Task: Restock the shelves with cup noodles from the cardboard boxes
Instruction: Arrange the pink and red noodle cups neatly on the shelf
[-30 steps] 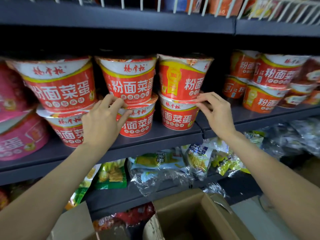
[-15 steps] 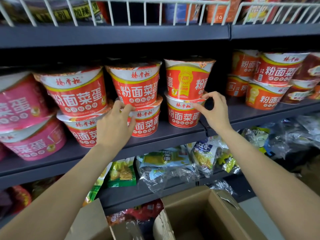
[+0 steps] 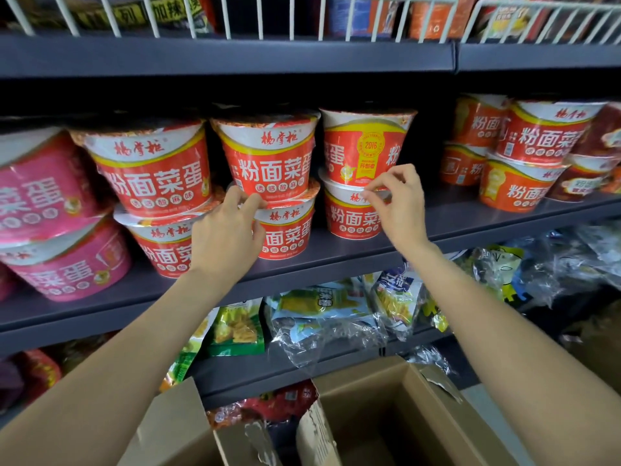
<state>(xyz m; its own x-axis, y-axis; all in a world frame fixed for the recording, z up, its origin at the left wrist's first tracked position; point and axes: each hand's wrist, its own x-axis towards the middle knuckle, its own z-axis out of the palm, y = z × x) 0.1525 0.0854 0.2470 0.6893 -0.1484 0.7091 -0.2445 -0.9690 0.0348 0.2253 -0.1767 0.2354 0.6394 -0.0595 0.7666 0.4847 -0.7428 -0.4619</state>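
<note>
Red cup noodles stand two high on the dark middle shelf (image 3: 336, 260). My left hand (image 3: 225, 233) grips the rim of the lower middle cup (image 3: 289, 233), fingertips curled under the upper middle cup (image 3: 268, 163). My right hand (image 3: 400, 206) pinches the rim of the lower right cup (image 3: 349, 220), right beneath the upper right cup (image 3: 366, 149), whose label is turned sideways. Another red stack (image 3: 151, 169) stands to the left. An open cardboard box (image 3: 386, 415) sits below, its inside mostly in shadow.
Pink cups (image 3: 50, 230) fill the shelf's left end and more red cups (image 3: 537, 156) stand at the right. Snack bags (image 3: 319, 314) lie on the shelf below. A white wire rack (image 3: 235, 15) edges the top shelf. A second box flap (image 3: 168, 432) is at lower left.
The view has risen and neared the shelf. My right hand has gone from flat fingers on the right stack to a pinch at its lower rim. My left fingers have curled onto the middle rim.
</note>
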